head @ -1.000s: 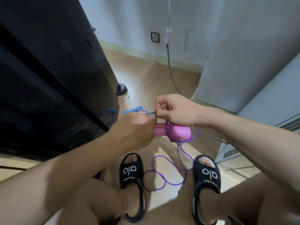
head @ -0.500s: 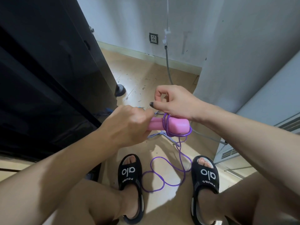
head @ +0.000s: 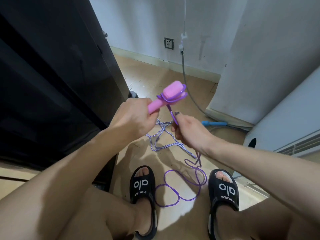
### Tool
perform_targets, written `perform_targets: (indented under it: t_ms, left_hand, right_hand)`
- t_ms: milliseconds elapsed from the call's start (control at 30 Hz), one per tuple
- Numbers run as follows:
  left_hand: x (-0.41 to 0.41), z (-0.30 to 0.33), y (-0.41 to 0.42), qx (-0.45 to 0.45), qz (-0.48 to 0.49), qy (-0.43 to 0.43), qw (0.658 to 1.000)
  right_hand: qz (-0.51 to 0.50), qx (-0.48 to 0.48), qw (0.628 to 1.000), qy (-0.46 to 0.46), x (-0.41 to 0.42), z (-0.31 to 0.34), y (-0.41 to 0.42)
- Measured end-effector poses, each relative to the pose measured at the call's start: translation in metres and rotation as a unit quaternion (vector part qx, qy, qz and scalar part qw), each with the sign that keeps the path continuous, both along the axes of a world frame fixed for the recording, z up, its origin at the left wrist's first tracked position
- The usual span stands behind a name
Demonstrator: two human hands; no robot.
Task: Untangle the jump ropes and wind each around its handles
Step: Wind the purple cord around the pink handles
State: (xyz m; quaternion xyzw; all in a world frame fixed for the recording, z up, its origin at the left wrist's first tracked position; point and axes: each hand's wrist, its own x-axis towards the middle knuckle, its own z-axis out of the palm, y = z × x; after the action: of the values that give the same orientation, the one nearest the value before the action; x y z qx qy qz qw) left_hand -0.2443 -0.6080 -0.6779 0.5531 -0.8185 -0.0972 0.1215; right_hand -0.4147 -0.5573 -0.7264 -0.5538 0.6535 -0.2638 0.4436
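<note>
Pink handles (head: 166,96) sit bundled in the left hand (head: 133,118), whose fingers curl round their lower end so the free end points up and away. A few turns of purple rope (head: 183,187) cross the upper part of the handles; from there one strand runs down into the right hand (head: 188,130), which pinches it between thumb and curled fingers, and the slack then falls to the floor (head: 152,80) in loose loops between two black slides (head: 142,189). Beneath the hands lies a blue-and-white striped rope (head: 162,141), heaped in crossing bends, with a blue handle (head: 213,123) farther right beside a grey hose (head: 190,97).

Winding looks barely begun. The turns on the handles sit loose and near the free end, so slack in the pinched strand could let them slide off. The purple tail seems to touch the striped rope near the right wrist; drawing it up fast might drag that rope along and knot the two afresh. A loop could also catch on a slide's toe.
</note>
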Motion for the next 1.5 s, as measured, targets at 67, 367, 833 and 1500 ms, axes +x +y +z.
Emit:
perform_targets:
  t_ms: [67,367,833,1500]
  left_hand:
    - [0.005,-0.008,-0.009,0.004,0.023,-0.059,0.998]
    - [-0.002,-0.035,-0.007,0.009,-0.046,-0.289,0.956]
    - [-0.028,-0.032,0.048,-0.162,-0.232,-0.197,0.939]
    - [0.01,-0.03,-0.015,0.014,0.013,-0.219,0.975]
  right_hand:
    - [0.047,-0.03,0.998,0.043,0.012,0.001,0.014]
    - [0.148,-0.202,0.918,0.307,-0.012,0.029,0.009]
    - [0.223,-0.155,0.934,0.233,-0.047,0.044,-0.032]
    - [0.158,-0.132,0.932,0.297,0.009,0.011,0.027]
